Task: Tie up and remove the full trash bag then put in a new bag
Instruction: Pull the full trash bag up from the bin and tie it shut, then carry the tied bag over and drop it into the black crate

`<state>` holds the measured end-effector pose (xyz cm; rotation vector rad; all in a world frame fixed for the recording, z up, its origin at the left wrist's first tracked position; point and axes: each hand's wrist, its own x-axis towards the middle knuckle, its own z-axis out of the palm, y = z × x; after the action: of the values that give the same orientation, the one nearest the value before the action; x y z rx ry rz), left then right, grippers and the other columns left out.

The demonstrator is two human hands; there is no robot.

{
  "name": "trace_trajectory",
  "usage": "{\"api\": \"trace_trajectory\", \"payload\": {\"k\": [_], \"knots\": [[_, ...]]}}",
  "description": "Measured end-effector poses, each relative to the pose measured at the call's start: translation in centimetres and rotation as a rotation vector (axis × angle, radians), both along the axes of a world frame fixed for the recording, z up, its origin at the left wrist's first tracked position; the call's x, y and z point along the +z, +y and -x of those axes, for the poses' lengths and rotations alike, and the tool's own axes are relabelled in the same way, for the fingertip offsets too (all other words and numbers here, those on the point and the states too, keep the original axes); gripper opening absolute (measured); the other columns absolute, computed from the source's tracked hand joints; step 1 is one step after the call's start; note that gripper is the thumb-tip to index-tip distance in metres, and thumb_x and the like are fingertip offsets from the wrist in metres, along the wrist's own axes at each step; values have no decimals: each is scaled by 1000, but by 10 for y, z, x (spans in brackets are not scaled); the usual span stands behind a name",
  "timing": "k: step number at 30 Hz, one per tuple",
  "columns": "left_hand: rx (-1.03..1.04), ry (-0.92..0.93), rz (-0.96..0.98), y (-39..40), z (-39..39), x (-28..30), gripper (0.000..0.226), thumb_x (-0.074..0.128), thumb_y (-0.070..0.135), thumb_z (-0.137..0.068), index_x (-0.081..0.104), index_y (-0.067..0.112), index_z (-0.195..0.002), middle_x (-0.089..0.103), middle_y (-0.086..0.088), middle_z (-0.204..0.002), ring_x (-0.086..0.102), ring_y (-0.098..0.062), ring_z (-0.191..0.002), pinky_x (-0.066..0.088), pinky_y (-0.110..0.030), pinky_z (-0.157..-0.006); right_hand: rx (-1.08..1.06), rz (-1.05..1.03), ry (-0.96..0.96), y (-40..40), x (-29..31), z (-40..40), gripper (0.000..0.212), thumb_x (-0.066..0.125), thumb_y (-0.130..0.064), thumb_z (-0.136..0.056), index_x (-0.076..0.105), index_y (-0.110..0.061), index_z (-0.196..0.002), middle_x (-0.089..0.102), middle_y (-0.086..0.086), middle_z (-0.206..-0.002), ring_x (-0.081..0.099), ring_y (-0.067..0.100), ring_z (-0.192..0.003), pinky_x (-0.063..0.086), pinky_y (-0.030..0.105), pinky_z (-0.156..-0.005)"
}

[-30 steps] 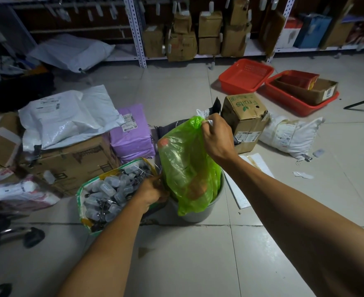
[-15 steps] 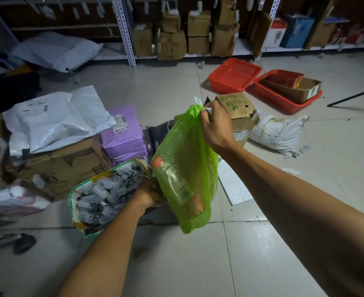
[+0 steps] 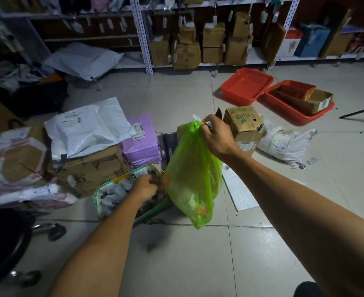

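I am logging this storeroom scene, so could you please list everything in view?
Trash bag: one, translucent green, full, lifted clear of the floor.
Bottle basket: one, green-rimmed, left of the bag.
Fruits box: one, brown cardboard, behind the bag.
Purple parcels: a stack, left of the fruits box.
White mailer: one, on a brown carton.
Red trays: two, far right floor; the right one holds boxes.
White sack: one, right of the fruits box.
Shelving: white metal, back wall, brown boxes.
Left hand: at the basket.
Right hand: gripping the bag's top.
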<state>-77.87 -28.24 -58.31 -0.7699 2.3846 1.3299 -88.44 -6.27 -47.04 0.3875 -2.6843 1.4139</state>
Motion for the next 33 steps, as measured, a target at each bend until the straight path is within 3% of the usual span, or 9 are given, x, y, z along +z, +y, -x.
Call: {"api": "trace_trajectory", "payload": {"k": [2,4,6,11,17,22,26,33], "knots": [[-10,19,105,-4,-5,33,19,59,2,-83,71,16,-78,71,-18,-80,63,-27,-62,48,-24,-44,24,-12,-19,0,24,-6,20,47,-23,-93,60,-9,-97,64,7,-91,59,25,-83,48,38,-71],[-35,30,170,-6,-12,68,10,65,9,-82,73,14,-84,73,-12,-86,67,-28,-76,53,-26,-59,61,-54,-41,0,50,-12,19,47,-23,-93,59,-9,-94,64,8,-88,59,26,-81,47,39,-69],[-49,22,208,-8,-18,104,17,66,13,-82,72,8,-98,73,-13,-95,67,-29,-89,54,-36,-79,100,-109,-61,1,75,-16,19,46,-22,-93,58,-8,-91,63,9,-85,59,28,-78,46,38,-66],[-111,18,308,-2,-32,193,41,68,21,-85,63,11,-124,68,-12,-118,63,-30,-107,50,-36,-93,151,-205,-53,6,143,-34,18,48,-21,-92,59,-6,-91,65,12,-90,59,29,-79,47,38,-67],[-263,47,439,16,-53,327,44,66,20,-83,61,13,-127,66,-15,-120,60,-34,-109,51,-39,-90,166,-261,-62,28,263,-60,18,50,-21,-92,59,-5,-89,65,14,-88,59,34,-79,47,42,-65],[-361,65,515,40,-54,468,55,67,29,-83,54,16,-136,57,-15,-133,54,-34,-120,47,-40,-98,136,-320,-8,58,391,-86,14,48,-24,-91,57,-14,-92,64,11,-95,58,31,-83,31,31,-62],[-411,167,570,67,-44,571,57,66,32,-85,52,18,-138,52,-14,-139,47,-33,-128,42,-38,-105,85,-396,47,89,477,-107,11,46,-30,-94,52,-21,-95,61,9,-103,58,34,-87,34,33,-63],[-597,288,634,127,-40,658,61,63,37,-82,48,23,-139,47,-13,-141,44,-36,-127,42,-41,-104,-79,-540,179,144,545,-162,14,46,-31,-95,51,-18,-99,59,9,-103,60,37,-89,44,40,-61]]}}
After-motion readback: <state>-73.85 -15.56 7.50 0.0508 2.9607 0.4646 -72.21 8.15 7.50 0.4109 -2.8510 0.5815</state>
